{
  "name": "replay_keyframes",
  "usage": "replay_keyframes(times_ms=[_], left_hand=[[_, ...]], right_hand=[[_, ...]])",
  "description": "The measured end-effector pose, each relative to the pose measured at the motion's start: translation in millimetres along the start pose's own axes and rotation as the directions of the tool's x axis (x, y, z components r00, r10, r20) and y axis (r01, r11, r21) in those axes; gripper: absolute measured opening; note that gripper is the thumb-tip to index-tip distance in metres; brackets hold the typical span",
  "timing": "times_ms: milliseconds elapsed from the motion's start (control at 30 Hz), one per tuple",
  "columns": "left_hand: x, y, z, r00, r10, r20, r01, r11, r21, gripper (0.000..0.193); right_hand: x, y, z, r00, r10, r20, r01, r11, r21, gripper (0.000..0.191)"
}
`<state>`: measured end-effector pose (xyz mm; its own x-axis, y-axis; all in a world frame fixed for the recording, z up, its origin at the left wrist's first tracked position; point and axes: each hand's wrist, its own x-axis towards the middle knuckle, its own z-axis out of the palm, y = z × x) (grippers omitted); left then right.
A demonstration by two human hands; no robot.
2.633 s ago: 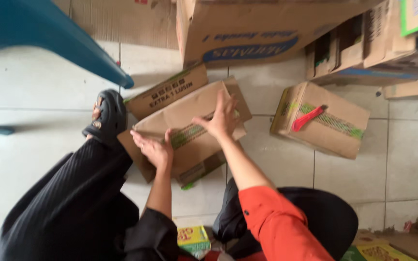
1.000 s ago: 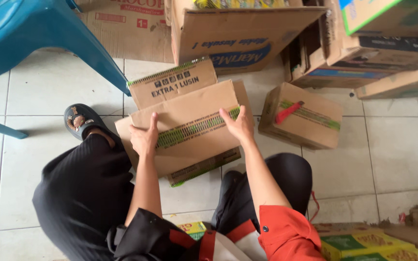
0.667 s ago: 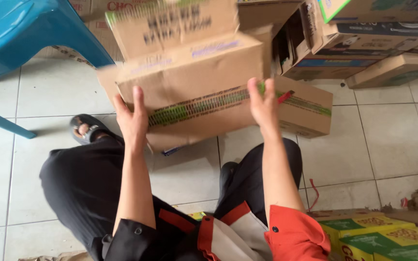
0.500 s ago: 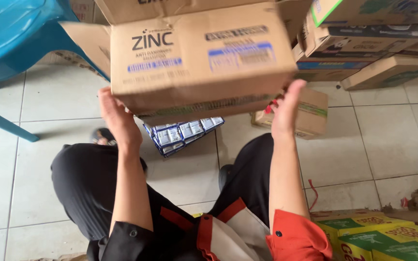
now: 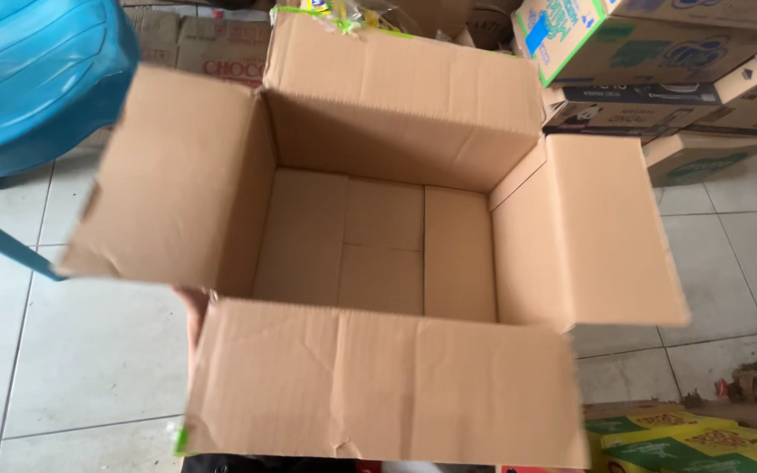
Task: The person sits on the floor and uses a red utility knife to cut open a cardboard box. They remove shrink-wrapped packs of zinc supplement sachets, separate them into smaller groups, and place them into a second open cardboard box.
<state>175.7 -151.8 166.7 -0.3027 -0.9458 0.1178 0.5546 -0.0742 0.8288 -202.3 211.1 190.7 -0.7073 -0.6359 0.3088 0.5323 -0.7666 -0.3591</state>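
**Box turned open side up**

Now the big brown box (image 5: 378, 236) faces up with its mouth open; half a second ago its closed side showed and both hands gripped its ends. Its four flaps spread wide: one left, one right, one far, one near. Inside it looks bare, with only the folded bottom flaps showing.

Only a small bit of the left hand (image 5: 194, 308) peeks out under the left flap, touching the box. Whether its fingers are clenched or loose cannot be told. The right hand is hidden behind the box.

The box is held up over a white tile floor (image 5: 81, 350), in the middle of the view. The floor shows free on the near left and on the right past the right flap.

A blue plastic chair (image 5: 32, 83) stands at the far left, and the left flap reaches just beside it. More boxes are stacked along the far side (image 5: 659, 52), close behind the far flap. At the near right corner lie green and yellow cartons (image 5: 703, 438), just under the near flap's edge.
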Motion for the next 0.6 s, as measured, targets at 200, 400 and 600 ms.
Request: replay_keyframes(times_ms=[200, 400, 600], left_hand=[[-3.5, -31.0, 9.2, 0.975, -0.185, 0.123, 0.197, 0.976, -0.090, 0.075], [12.8, -78.4, 26.6, 0.871, -0.271, 0.409, 0.402, 0.873, -0.276, 0.077], [26.8, -94.2, 86.8, 0.576, -0.327, 0.749, 0.633, 0.759, -0.155, 0.091]], right_hand=[[-63.3, -38.9, -37.0, 0.999, -0.042, -0.013, 0.042, 0.999, 0.020, 0.091], [-100.7, -112.4, -48.1, 0.909, -0.190, -0.370, -0.011, 0.879, -0.478, 0.086], [-164.2, -165.8, -55.9, 0.771, -0.111, -0.628, -0.284, 0.821, -0.494, 0.042]])
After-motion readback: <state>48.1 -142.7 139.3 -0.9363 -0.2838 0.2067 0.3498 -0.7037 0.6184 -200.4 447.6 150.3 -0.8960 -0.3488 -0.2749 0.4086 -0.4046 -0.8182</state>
